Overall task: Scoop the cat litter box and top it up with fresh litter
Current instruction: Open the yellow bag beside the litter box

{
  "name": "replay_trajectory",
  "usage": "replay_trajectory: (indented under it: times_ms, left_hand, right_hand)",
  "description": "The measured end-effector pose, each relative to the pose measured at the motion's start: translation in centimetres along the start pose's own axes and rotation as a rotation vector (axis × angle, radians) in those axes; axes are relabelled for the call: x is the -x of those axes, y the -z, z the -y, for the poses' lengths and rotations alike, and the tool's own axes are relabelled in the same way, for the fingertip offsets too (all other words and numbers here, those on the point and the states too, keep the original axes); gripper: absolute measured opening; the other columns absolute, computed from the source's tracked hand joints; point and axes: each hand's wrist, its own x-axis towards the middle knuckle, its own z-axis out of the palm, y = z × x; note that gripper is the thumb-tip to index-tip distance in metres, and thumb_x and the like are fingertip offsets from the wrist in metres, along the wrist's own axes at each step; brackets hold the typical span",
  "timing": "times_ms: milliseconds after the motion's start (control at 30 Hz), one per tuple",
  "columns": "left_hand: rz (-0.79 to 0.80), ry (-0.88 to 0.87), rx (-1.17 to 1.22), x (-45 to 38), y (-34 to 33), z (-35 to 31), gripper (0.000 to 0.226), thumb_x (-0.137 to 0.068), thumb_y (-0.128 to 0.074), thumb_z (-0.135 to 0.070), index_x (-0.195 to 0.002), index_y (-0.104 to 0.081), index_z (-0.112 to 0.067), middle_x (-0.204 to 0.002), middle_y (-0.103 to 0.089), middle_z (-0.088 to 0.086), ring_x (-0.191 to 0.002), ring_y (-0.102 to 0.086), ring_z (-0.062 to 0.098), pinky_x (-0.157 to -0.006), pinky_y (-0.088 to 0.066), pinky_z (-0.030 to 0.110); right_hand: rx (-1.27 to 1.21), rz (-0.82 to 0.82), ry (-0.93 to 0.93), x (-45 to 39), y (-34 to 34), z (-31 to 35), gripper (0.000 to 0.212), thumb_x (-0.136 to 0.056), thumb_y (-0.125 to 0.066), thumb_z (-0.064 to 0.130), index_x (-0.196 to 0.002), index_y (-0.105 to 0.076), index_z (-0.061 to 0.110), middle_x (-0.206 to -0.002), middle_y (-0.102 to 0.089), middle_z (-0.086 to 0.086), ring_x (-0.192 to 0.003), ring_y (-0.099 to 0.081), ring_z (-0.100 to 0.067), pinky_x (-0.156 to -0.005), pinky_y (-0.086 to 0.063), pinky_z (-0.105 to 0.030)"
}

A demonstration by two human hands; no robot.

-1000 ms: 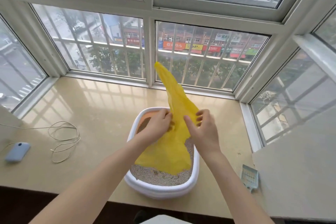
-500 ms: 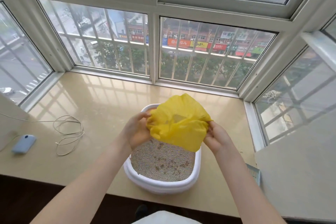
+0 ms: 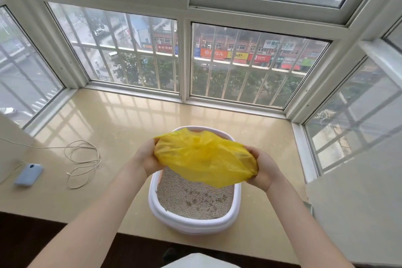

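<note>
Head view: unmarked yellow bag [image 3: 205,156]

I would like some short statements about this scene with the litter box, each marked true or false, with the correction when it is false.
1. Both hands hold the yellow bag, the left hand at one side and the right hand at the other. True.
2. The yellow bag lies flat on the sill. False: it is held up over the far part of the litter box.
3. The litter box has litter in it. True.
4. The litter box is black. False: it is white.
5. A blue device and a loose white cable lie on the sill to the left of the box. True.
6. A cat sits in the litter box. False: no cat is in view.
</note>
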Motion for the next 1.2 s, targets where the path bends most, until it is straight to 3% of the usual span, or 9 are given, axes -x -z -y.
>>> replay_trajectory:
  times_ms: [133,267,333,400,533,700,833,1000,1200]
  left_hand:
    - [-0.101,-0.119,-0.42,-0.4,0.3,0.9,0.049,-0.075,-0.067,-0.034,-0.112,-0.059,-0.003,-0.102,-0.066,0.015,-0.079,-0.066,0.025,-0.067,-0.055,0.033]
    - [-0.309,-0.824,-1.143,1.3,-2.1,-0.3,0.057,-0.075,-0.058,-0.017,-0.129,-0.042,-0.009,-0.125,-0.044,0.011,-0.117,-0.043,0.024,-0.097,-0.036,0.033]
    - [-0.143,-1.219,-1.359,3.2,-4.3,-1.0,0.062,-0.07,-0.052,-0.02,-0.131,-0.049,-0.009,-0.128,-0.047,0.009,-0.121,-0.039,0.023,-0.103,-0.032,0.032]
    - [0.083,-1.302,-1.543,3.7,-6.3,-0.7,0.071,-0.068,-0.057,-0.035,-0.134,-0.049,-0.01,-0.132,-0.05,0.006,-0.124,-0.039,0.021,-0.106,-0.031,0.031]
    - [0.248,-0.914,-1.729,1.1,-8.0,0.9,0.069,-0.068,-0.063,-0.052,-0.13,-0.049,-0.026,-0.117,-0.062,-0.006,-0.11,-0.056,0.018,-0.092,-0.047,0.038]
    - [0.269,-0.777,-1.627,0.2,-6.7,0.2,0.022,-0.07,-0.081,-0.022,-0.076,-0.061,-0.029,-0.067,-0.054,-0.014,-0.072,-0.053,0.009,-0.064,-0.041,0.025]
    - [0.105,-0.698,-1.51,-0.8,-4.0,0.1,0.008,-0.08,-0.072,-0.013,-0.075,-0.07,-0.02,-0.07,-0.062,-0.004,-0.069,-0.054,0.008,-0.066,-0.041,0.025]
    - [-0.111,-0.357,-1.37,-1.5,-1.0,0.3,0.01,-0.09,-0.057,-0.017,-0.082,-0.063,-0.02,-0.083,-0.062,0.003,-0.08,-0.056,0.02,-0.067,-0.044,0.03]
    - [0.038,-0.148,-0.419,-1.3,0.5,1.6,0.014,-0.082,-0.061,-0.015,-0.094,-0.067,-0.013,-0.094,-0.062,0.016,-0.082,-0.058,0.027,-0.078,-0.049,0.04]
  right_hand:
    - [-0.153,0.0,0.111,0.1,-0.3,0.2,0.024,-0.093,-0.052,0.031,-0.097,-0.069,0.015,-0.083,-0.072,-0.007,-0.071,-0.069,-0.023,-0.064,-0.058,-0.034]
    - [0.166,0.002,0.202,1.0,-1.2,0.8,0.02,-0.089,-0.058,0.029,-0.101,-0.068,0.016,-0.085,-0.073,-0.003,-0.072,-0.068,-0.017,-0.063,-0.053,-0.028]
    - [0.26,0.022,0.252,1.0,-2.0,1.0,0.022,-0.089,-0.06,0.025,-0.105,-0.068,0.011,-0.086,-0.072,-0.005,-0.07,-0.068,-0.017,-0.061,-0.054,-0.027]
    - [0.32,0.065,0.286,0.9,-3.0,1.2,0.021,-0.09,-0.06,0.022,-0.105,-0.068,0.01,-0.087,-0.071,-0.007,-0.07,-0.068,-0.018,-0.059,-0.055,-0.027]
    - [0.513,0.201,0.32,1.4,-4.6,1.3,0.01,-0.089,-0.064,0.019,-0.091,-0.071,0.012,-0.077,-0.069,-0.007,-0.066,-0.065,-0.019,-0.057,-0.051,-0.025]
    - [1.292,-0.046,0.498,-0.3,-3.4,1.0,0.025,-0.068,-0.079,0.041,-0.083,-0.07,0.024,-0.078,-0.064,0.009,-0.076,-0.06,-0.008,-0.06,-0.042,-0.022]
    - [1.785,-0.235,0.468,-1.8,-1.4,0.1,0.013,-0.073,-0.056,0.012,-0.08,-0.065,0.019,-0.077,-0.061,0.001,-0.081,-0.059,-0.023,-0.055,-0.038,-0.027]
    - [1.23,-0.349,0.545,-3.4,1.0,-1.0,0.038,-0.078,-0.049,0.001,-0.103,-0.069,0.023,-0.096,-0.067,0.0,-0.085,-0.06,-0.02,-0.064,-0.042,-0.023]
    - [0.311,-0.248,0.417,-3.8,1.0,-3.2,0.03,-0.087,-0.049,-0.008,-0.106,-0.068,0.006,-0.093,-0.067,-0.021,-0.074,-0.061,-0.027,-0.058,-0.052,-0.028]
